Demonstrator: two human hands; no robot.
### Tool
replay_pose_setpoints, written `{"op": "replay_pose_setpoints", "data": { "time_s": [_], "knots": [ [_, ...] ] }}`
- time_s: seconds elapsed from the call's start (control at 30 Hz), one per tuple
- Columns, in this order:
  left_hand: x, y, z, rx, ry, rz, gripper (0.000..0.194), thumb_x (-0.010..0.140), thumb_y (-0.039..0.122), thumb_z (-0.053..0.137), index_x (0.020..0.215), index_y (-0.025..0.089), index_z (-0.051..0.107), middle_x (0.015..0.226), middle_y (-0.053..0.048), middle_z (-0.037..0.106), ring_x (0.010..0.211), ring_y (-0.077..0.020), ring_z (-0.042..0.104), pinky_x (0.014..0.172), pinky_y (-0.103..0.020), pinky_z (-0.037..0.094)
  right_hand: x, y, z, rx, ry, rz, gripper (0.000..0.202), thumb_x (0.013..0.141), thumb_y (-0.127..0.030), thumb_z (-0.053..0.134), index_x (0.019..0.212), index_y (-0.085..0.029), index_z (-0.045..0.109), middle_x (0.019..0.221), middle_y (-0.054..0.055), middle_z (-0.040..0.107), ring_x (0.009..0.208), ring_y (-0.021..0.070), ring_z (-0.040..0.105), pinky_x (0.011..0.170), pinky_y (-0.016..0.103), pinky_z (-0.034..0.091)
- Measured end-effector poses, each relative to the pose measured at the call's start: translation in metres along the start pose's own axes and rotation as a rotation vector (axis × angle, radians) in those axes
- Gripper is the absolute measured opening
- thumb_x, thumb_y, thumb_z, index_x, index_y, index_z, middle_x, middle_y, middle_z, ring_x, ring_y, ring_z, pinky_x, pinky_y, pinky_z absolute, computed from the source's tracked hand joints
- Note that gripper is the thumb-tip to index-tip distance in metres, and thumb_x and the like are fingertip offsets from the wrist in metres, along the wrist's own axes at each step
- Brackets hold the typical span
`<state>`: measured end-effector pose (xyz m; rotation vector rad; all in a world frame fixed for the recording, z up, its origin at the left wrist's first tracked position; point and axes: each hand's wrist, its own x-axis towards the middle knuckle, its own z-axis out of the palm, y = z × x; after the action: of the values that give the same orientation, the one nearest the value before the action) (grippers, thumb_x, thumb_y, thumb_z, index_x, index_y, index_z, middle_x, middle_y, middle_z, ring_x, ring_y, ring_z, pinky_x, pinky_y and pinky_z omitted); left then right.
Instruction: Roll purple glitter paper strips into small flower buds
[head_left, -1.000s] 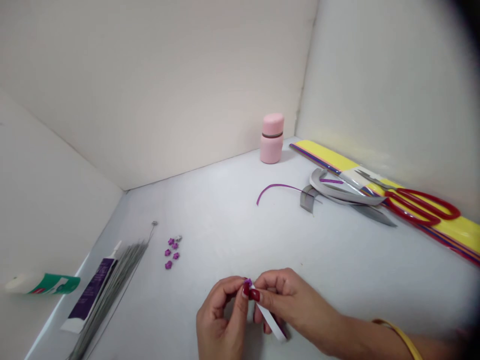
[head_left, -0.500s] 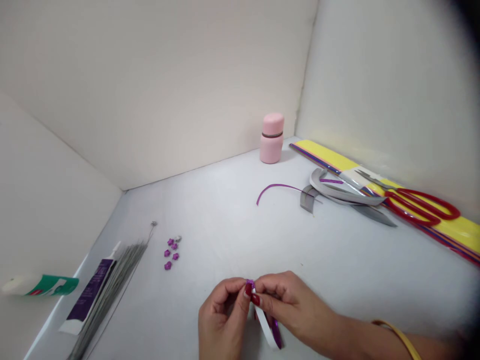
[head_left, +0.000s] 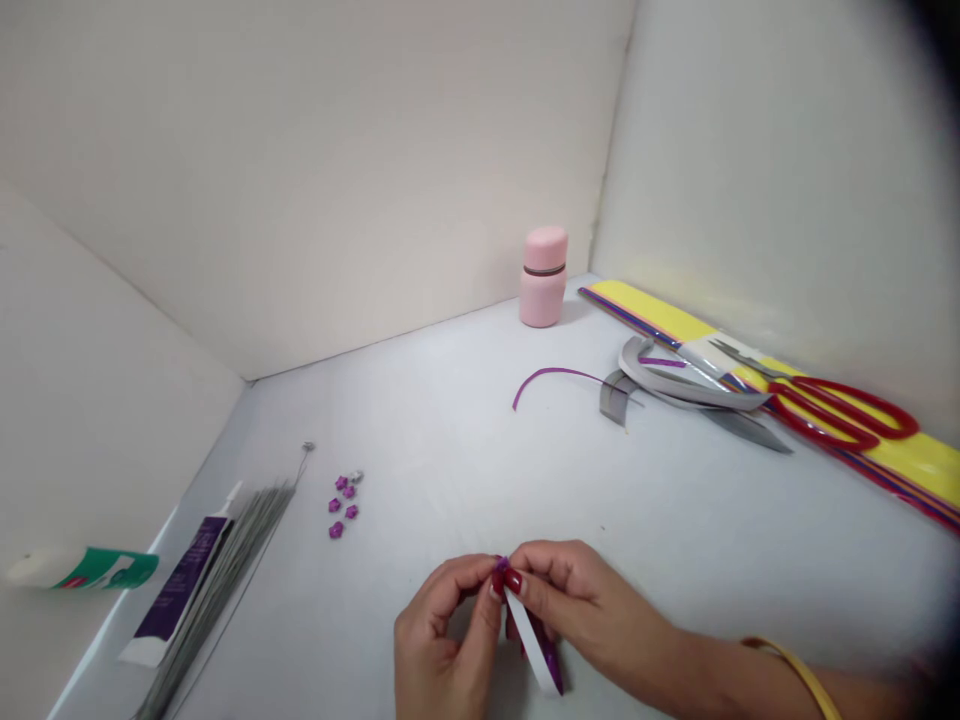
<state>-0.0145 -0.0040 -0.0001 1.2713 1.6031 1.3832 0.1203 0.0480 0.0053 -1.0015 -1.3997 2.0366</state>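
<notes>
My left hand (head_left: pixel 448 640) pinches the small folded purple end of a long, narrow paper-like strip, white on one face and shiny purple on the other (head_left: pixel 534 648), between thumb and index finger. My right hand (head_left: pixel 592 608) grips it there too, thumb tips nearly meeting. The strip's free length loops down towards me, above the near edge of the pale grey counter (head_left: pixel 420 450). Well to the left lie five little purple star shapes (head_left: pixel 336 531), beside a bundle of thin grey wires (head_left: pixel 225 595).
</notes>
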Motion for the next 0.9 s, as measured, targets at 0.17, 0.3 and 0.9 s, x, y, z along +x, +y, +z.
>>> {"op": "replay_pose_setpoints", "data": {
  "time_s": [0.17,0.3,0.9],
  "knots": [
    [0.001,-0.003,-0.003,0.225,0.066,0.421,0.024,0.072,0.006,0.059,0.085,0.023,0.069,0.079,-0.003,0.073,0.072,-0.0173,0.066,0.068,-0.025,0.051,0.0,-0.002,0.003,0.109,0.015,0.071,0.04,0.075,-0.053,0.056,0.068,-0.013,0.056,0.053,-0.001,0.054,0.041,0.0062,0.039,0.041,0.018,0.033],
    [0.005,-0.001,-0.004,0.31,0.053,0.559,0.032,0.069,-0.001,0.059,0.089,0.022,0.069,0.081,-0.006,0.073,0.072,-0.0179,0.066,0.07,-0.026,0.051,-0.002,-0.002,0.003,0.119,0.03,0.083,0.038,0.07,-0.051,0.063,0.069,-0.013,0.055,0.049,-0.006,0.046,0.042,0.0063,0.039,0.04,0.018,0.035],
    [0.01,0.009,-0.005,-0.143,-0.106,-0.107,0.009,0.075,0.025,0.064,0.069,0.018,0.067,0.069,-0.001,0.059,0.058,-0.0126,0.056,0.057,-0.021,0.044,-0.002,-0.004,0.001,0.072,-0.032,0.051,0.04,0.074,-0.053,0.057,0.074,-0.013,0.059,0.057,-0.003,0.046,0.048,0.0074,0.041,0.045,0.019,0.039]
  ]
}}
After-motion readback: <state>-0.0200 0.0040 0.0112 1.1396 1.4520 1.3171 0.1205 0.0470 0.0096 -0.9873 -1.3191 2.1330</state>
